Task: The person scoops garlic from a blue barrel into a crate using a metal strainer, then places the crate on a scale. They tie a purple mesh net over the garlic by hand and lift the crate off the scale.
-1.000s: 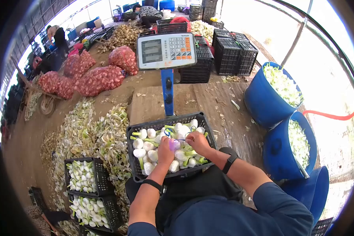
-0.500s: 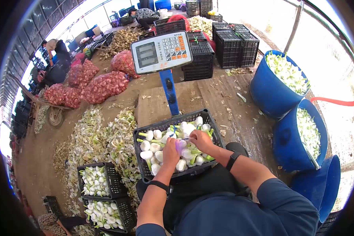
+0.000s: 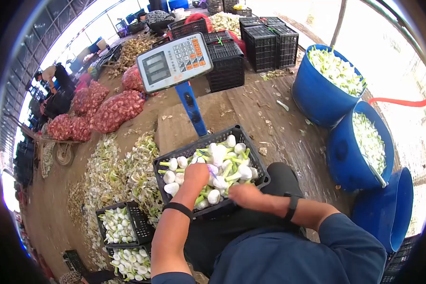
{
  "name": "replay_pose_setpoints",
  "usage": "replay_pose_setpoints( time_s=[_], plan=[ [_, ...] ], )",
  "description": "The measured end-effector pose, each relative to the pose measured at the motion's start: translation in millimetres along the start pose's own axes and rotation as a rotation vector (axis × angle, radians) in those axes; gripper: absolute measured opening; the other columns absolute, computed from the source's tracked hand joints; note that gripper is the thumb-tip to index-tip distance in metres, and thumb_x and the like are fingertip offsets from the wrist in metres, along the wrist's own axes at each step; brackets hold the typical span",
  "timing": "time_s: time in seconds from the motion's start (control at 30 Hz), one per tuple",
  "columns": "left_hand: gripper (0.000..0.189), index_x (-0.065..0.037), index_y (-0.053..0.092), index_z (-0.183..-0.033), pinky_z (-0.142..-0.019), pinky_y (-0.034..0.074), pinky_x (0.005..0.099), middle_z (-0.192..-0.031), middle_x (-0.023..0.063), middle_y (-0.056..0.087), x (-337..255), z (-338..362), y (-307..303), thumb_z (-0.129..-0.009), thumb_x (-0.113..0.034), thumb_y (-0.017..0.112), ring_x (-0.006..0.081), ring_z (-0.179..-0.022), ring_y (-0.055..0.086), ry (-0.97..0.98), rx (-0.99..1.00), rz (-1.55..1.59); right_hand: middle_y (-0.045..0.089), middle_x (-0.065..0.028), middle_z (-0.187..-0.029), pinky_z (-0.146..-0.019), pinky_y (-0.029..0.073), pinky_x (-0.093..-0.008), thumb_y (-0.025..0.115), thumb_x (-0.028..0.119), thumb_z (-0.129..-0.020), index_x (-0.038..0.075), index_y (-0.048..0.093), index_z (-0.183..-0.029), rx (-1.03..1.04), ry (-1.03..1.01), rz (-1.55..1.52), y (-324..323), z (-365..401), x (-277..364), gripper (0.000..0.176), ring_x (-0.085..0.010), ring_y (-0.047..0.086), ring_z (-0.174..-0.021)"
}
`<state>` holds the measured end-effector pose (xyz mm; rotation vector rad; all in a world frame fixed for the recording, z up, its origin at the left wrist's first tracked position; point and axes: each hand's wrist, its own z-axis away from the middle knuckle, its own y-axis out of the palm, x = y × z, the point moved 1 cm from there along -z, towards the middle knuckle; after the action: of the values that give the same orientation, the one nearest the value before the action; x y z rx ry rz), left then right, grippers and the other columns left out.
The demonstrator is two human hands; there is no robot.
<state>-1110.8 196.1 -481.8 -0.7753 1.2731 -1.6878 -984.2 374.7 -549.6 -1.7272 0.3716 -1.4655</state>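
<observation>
A black crate (image 3: 158, 176) of white garlic bulbs (image 3: 214, 196) with green stems stands in front of me, below a scale display (image 3: 174, 62) on a blue post (image 3: 191, 108). My left hand (image 3: 197, 175) is over the crate's middle, its fingers closed around something hidden. Thin purple netting (image 3: 213, 170) shows just right of it, among the bulbs. My right hand (image 3: 243, 195) is at the crate's near edge, smeared by motion, its fingers hard to make out.
Blue barrels (image 3: 312, 102) of cut stems line the right. Two more garlic crates (image 3: 138, 222) stand lower left beside peelings (image 3: 109, 175). Red net sacks (image 3: 117, 112) and stacked black crates (image 3: 270, 45) are farther back. People (image 3: 158, 19) bend over at upper left.
The view has shifted and tilted. My right hand has moved away from my left, down to the crate's near edge. Less of the purple netting shows.
</observation>
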Motion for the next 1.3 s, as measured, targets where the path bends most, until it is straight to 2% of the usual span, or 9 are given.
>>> replay_pose_setpoints(
  time_s=[0.17, 0.27, 0.43, 0.6, 0.83, 0.93, 0.97, 1.13, 1.3],
  plan=[
    [0.019, -0.006, 0.074, -0.091, -0.078, 0.056, 0.0401, -0.098, 0.0160, 0.071, -13, -3, 8, -0.080, -0.013, 0.061, 0.0302, -0.092, 0.070, -0.112, 0.113, -0.045, 0.066, -0.0189, -0.080, -0.071, 0.051, -0.0492, 0.059, 0.024, -0.087, 0.004, 0.060, -0.092, 0.024, 0.052, -0.372, 65, -41, 77, 0.021, -0.0390, 0.065, -0.073],
    [0.017, -0.006, 0.074, -0.089, -0.075, 0.057, 0.0399, -0.094, 0.0144, 0.072, -20, 8, 15, -0.081, -0.012, 0.060, 0.0289, -0.089, 0.070, -0.145, 0.022, -0.026, 0.065, -0.0140, -0.079, -0.063, 0.052, -0.0409, 0.061, 0.027, -0.091, 0.004, 0.062, -0.096, -0.401, -0.308, -0.493, 131, -92, 87, 0.023, -0.0284, 0.065, -0.066],
    [0.017, -0.004, 0.071, -0.089, -0.068, 0.058, 0.0392, -0.089, 0.0155, 0.070, -20, 11, 40, -0.085, -0.012, 0.056, 0.0295, -0.082, 0.071, -0.342, -0.238, 0.134, 0.064, -0.0071, -0.082, -0.061, 0.050, -0.0299, 0.059, 0.034, -0.095, 0.005, 0.063, -0.103, 0.094, 0.342, -1.397, 111, -100, 139, 0.030, -0.0152, 0.062, -0.068],
    [0.017, -0.002, 0.067, -0.088, -0.061, 0.058, 0.0374, -0.085, 0.0156, 0.067, -19, 6, 58, -0.086, -0.012, 0.053, 0.0285, -0.073, 0.071, -0.273, -0.358, 0.144, 0.063, -0.0048, -0.102, -0.083, 0.050, -0.0277, 0.057, 0.030, -0.099, 0.006, 0.059, -0.123, 0.559, 0.140, -1.482, 124, -89, 100, 0.034, -0.0110, 0.058, -0.094],
    [0.014, -0.004, 0.066, -0.087, -0.062, 0.057, 0.0391, -0.085, 0.0148, 0.066, -5, 12, 56, -0.083, -0.013, 0.056, 0.0305, -0.074, 0.070, -0.040, -0.405, 0.072, 0.069, -0.0084, -0.104, -0.081, 0.053, -0.0308, 0.060, 0.013, -0.093, 0.003, 0.067, -0.107, 0.820, 0.199, -0.672, -5, -46, 78, 0.019, -0.0135, 0.064, -0.097],
    [0.012, -0.005, 0.067, -0.082, -0.060, 0.056, 0.0389, -0.080, 0.0144, 0.066, -7, 17, 56, -0.079, -0.012, 0.058, 0.0302, -0.071, 0.069, 0.078, -0.444, 0.055, 0.069, -0.0098, -0.084, -0.069, 0.053, -0.0320, 0.061, 0.020, -0.088, 0.002, 0.070, -0.092, 0.328, 0.167, -0.333, -58, -78, 81, 0.020, -0.0167, 0.067, -0.083],
    [0.014, -0.002, 0.066, -0.084, -0.062, 0.055, 0.0409, -0.085, 0.0146, 0.068, -6, 15, 66, -0.080, -0.012, 0.058, 0.0359, -0.070, 0.068, 0.063, -0.585, 0.486, 0.069, -0.0104, -0.080, -0.068, 0.053, -0.0331, 0.062, 0.024, -0.087, 0.002, 0.070, -0.090, 0.142, 0.078, -0.202, -68, -92, 88, 0.024, -0.0191, 0.068, -0.081],
    [0.017, -0.001, 0.066, -0.089, -0.070, 0.053, 0.0421, -0.092, 0.0161, 0.067, -7, 9, 86, -0.080, -0.011, 0.057, 0.0358, -0.080, 0.066, 0.157, -0.878, 0.626, 0.070, -0.0161, -0.088, -0.071, 0.054, -0.0426, 0.071, 0.035, -0.078, 0.003, 0.071, -0.086, -0.064, -0.123, 0.207, -14, -163, 108, 0.033, -0.0332, 0.068, -0.086],
    [0.020, 0.000, 0.066, -0.094, -0.079, 0.050, 0.0434, -0.100, 0.0177, 0.066, -8, 16, 89, -0.080, -0.011, 0.056, 0.0356, -0.091, 0.065, 0.209, -0.949, 0.554, 0.072, -0.0161, -0.090, -0.076, 0.056, -0.0425, 0.068, 0.028, -0.076, 0.006, 0.073, -0.094, 0.266, -0.073, 0.533, 32, -202, 90, 0.029, -0.0331, 0.070, -0.085]
  ],
)
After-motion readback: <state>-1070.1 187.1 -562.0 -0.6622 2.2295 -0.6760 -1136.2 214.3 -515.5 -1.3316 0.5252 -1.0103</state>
